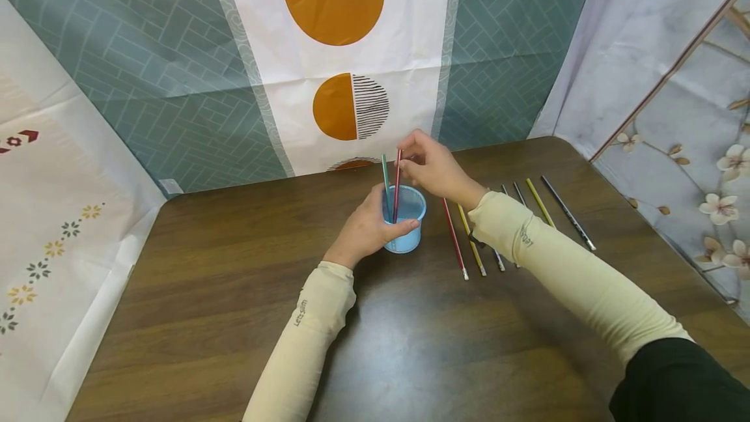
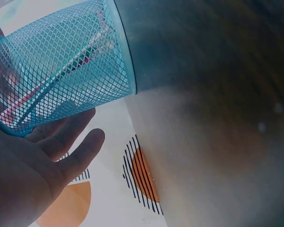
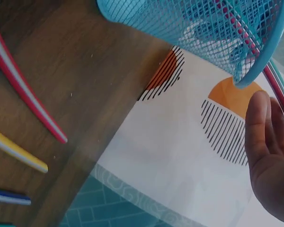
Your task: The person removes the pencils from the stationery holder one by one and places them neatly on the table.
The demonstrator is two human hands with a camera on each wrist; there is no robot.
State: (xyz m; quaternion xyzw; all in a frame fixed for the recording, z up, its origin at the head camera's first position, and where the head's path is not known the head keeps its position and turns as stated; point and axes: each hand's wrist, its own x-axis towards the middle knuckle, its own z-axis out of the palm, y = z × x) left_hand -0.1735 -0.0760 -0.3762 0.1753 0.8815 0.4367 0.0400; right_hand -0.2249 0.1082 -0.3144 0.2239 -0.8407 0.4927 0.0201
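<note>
A blue mesh cup (image 1: 405, 230) stands on the brown table (image 1: 234, 292), near its back edge. My left hand (image 1: 368, 228) grips the cup from the left, thumb across its front. My right hand (image 1: 417, 158) is above the cup and pinches the top of a red pencil (image 1: 396, 186) whose lower end is inside it. A green pencil (image 1: 385, 178) leans in the cup beside the red one. In the left wrist view the mesh cup (image 2: 61, 66) lies against my palm (image 2: 28, 170). The right wrist view shows the cup (image 3: 194, 28) and my fingers (image 3: 267, 146).
Several pencils lie in a row right of the cup: a red one (image 1: 454, 239), a yellow one (image 1: 471, 243), darker ones and another yellow one (image 1: 540, 203) behind my right forearm. Patterned cloth backdrops hang behind the table and on both sides.
</note>
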